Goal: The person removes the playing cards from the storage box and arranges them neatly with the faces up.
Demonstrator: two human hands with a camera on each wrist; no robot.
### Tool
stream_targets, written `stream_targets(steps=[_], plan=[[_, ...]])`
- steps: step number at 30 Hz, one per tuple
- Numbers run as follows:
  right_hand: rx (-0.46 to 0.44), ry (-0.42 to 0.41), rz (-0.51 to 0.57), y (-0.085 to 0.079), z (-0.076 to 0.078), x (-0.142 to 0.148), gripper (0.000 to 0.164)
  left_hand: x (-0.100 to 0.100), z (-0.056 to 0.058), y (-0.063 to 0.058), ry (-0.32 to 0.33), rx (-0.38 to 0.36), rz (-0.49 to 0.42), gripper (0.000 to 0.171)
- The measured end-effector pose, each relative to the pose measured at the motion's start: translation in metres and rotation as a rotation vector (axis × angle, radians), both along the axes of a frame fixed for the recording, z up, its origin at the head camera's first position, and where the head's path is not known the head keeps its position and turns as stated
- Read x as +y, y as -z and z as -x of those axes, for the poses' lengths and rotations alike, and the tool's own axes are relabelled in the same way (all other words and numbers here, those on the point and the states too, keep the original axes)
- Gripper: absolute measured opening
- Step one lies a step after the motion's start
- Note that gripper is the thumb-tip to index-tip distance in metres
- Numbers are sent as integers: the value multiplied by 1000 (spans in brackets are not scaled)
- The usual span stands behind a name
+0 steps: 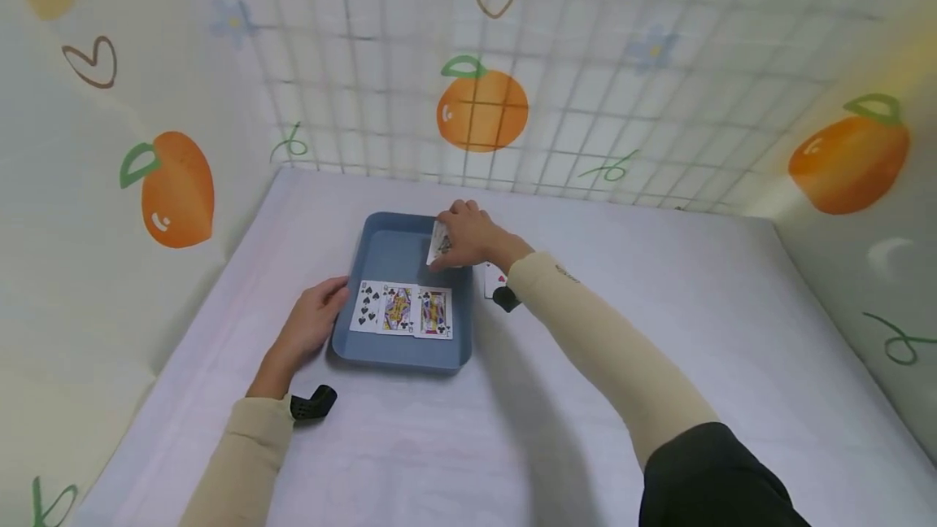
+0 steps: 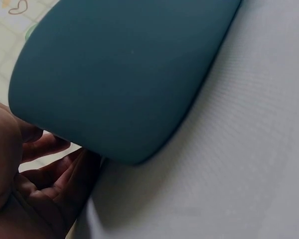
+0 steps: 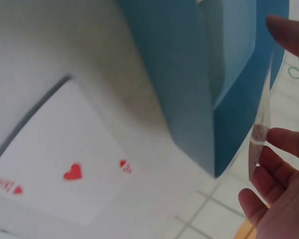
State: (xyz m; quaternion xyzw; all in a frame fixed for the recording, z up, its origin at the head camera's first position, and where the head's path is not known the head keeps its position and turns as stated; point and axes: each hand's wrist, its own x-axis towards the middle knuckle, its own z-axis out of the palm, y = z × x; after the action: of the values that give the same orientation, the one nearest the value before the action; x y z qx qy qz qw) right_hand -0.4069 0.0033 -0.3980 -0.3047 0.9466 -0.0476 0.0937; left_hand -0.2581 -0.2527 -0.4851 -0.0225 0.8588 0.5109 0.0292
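A blue tray [image 1: 410,358] lies on the table. Inside, near its front, are a spade number card [image 1: 367,307] and two face cards, a queen [image 1: 398,309] and a club face card [image 1: 435,313], in an overlapping row. My left hand [image 1: 313,321] holds the tray's left edge, its fingers [image 2: 65,184] bent against the outer wall. Over the tray's back right corner, my right hand [image 1: 472,236] pinches a playing card [image 1: 439,243] tilted upright, partly hidden by the fingers. Right of the tray lies an ace of hearts [image 3: 74,172], half covered by my right wrist in the head view.
A white cloth [image 1: 659,291] covers the table. Behind it stands a wire grid [image 1: 351,88] beneath a sheet printed with oranges, and similar sheets hang at both sides. Black wrist devices [image 1: 313,403] sit on both wrists.
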Motion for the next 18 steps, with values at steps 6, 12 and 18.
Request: stream_targets(steps=[6, 12, 18], plan=[[-1, 15, 9, 0, -1, 20, 92, 1, -2, -1, 0, -16, 17, 49], [-8, 11, 17, -1, -2, 41, 93, 2, -4, -1, 5, -17, 27, 49], [4, 13, 5, -3, -5, 63, 94, 3, -5, -1, 1, -35, 11, 51]])
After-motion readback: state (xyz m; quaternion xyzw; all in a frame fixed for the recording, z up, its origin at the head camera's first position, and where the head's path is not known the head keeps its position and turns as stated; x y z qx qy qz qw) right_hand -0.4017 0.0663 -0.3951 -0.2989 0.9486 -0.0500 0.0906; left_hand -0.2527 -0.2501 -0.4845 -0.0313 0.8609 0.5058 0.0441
